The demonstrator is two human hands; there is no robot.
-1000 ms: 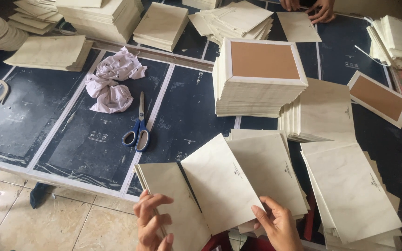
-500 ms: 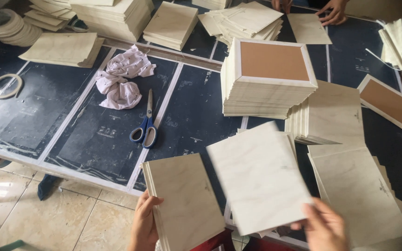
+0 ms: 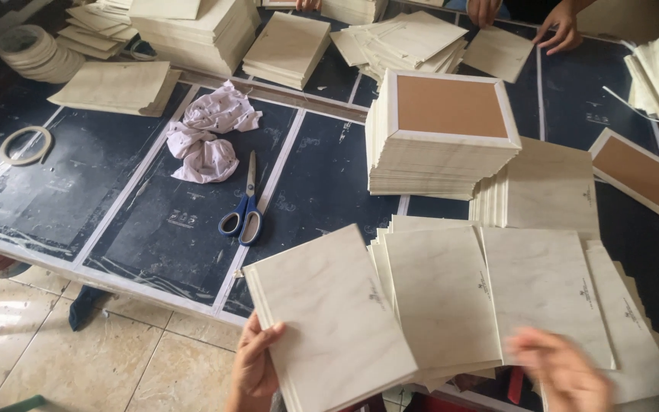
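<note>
My left hand (image 3: 255,365) grips the lower left edge of a thin stack of pale marbled cardboard sheets (image 3: 333,313) at the table's front edge. My right hand (image 3: 562,371) is blurred and hovers over the lower edge of the fanned marbled sheets (image 3: 497,294) to the right, with nothing clearly in it. Those sheets lie spread in overlapping layers on the dark table.
A tall stack of white-edged boards with brown centres (image 3: 444,133) stands behind the sheets. Blue-handled scissors (image 3: 245,206), crumpled white cloth (image 3: 211,137) and a tape ring (image 3: 26,145) lie to the left. Several paper stacks (image 3: 287,47) line the back, where another person's hands (image 3: 558,27) rest.
The sheet my right hand held has been laid onto the fanned pile. My right hand has come away from it. My left hand keeps its stack.
</note>
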